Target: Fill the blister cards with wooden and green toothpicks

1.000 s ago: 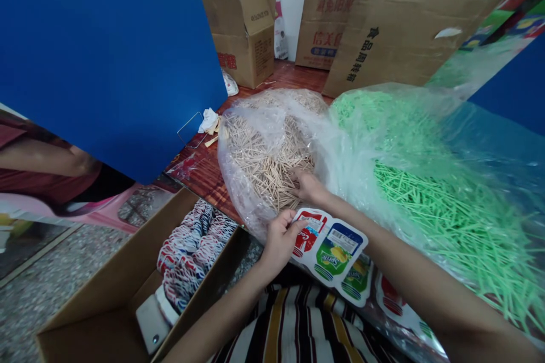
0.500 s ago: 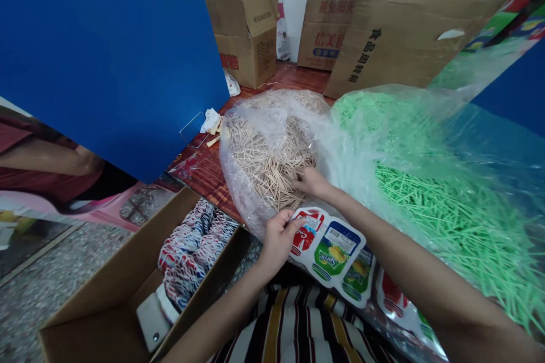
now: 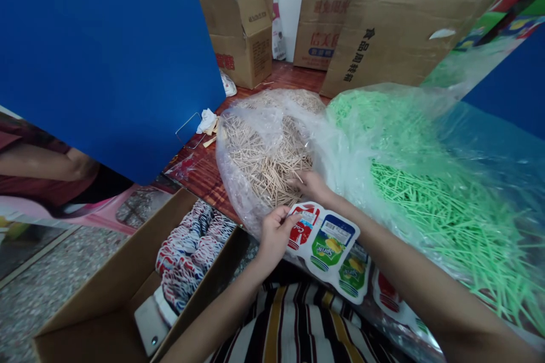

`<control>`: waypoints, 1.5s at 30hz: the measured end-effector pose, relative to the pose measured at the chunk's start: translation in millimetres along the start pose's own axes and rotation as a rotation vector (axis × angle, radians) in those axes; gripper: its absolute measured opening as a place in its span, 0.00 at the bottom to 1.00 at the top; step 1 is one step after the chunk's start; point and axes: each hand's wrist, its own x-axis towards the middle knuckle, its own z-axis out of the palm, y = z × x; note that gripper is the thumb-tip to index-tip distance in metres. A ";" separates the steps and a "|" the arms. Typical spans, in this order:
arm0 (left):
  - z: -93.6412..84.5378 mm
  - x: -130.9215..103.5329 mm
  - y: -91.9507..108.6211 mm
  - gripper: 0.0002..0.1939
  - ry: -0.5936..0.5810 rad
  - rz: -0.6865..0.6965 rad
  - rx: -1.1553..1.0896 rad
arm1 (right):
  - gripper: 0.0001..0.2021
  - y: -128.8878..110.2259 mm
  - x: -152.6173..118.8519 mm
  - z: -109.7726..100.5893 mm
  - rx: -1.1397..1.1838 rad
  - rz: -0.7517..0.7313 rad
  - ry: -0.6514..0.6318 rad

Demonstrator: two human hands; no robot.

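Note:
My left hand pinches the end of a strip of bottle-shaped candy packets, printed in red as cola and in green and blue as Sprite. The strip trails to the right across my lap, passing under my right forearm. Just above it, my right hand reaches into an open clear plastic bag full of thin beige sticks. Its fingers are closed at the near edge of the pile, with a stick showing at the fingertips.
Clear plastic with bright green sticks lies at right. At lower left a cardboard box holds packed packets and a pale flat object. Cartons stand behind; a blue panel rises at left, with a person's arm beyond.
My right hand's fingers have shifted slightly among the beige sticks, and a stick now shows at the fingertips. My left hand keeps hold of the packets. The whole view has moved slightly.

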 end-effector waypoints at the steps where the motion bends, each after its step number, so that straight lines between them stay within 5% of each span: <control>1: -0.3 0.5 -0.1 0.11 0.006 0.006 0.000 | 0.18 -0.7 -1.0 0.0 0.060 0.024 -0.005; 9: -0.9 6.5 -5.5 0.11 0.042 -0.025 -0.097 | 0.21 -20.3 -11.2 -18.2 0.548 0.180 0.033; 13: -3.7 10.2 -9.2 0.13 0.063 -0.065 -0.135 | 0.15 -38.7 -19.0 -27.6 0.774 0.112 0.062; 20: -6.3 12.5 -8.5 0.14 0.087 -0.069 -0.201 | 0.14 -56.4 -39.9 -31.9 0.701 0.037 -0.074; 31: -8.0 10.5 -8.2 0.11 0.094 -0.025 -0.100 | 0.17 -49.2 -47.8 -30.6 0.472 0.089 -0.401; 33: -9.4 9.4 -8.0 0.10 0.081 -0.011 -0.072 | 0.20 -46.0 -42.9 -33.7 0.505 0.046 -0.365; 35: -10.7 8.8 -9.0 0.10 0.075 -0.020 -0.061 | 0.20 -38.9 -32.2 -35.7 0.384 0.007 -0.188; 37: -11.7 8.7 -10.6 0.10 0.070 -0.037 -0.070 | 0.19 -29.2 -17.0 -34.3 0.001 0.003 -0.018; 40: -11.9 9.0 -11.5 0.11 0.058 -0.043 -0.089 | 0.14 -16.3 6.2 -24.6 -0.496 0.048 -0.034; 45: -11.3 8.7 -8.4 0.11 0.062 -0.050 -0.110 | 0.08 -12.5 29.5 -2.5 -0.727 0.158 -0.116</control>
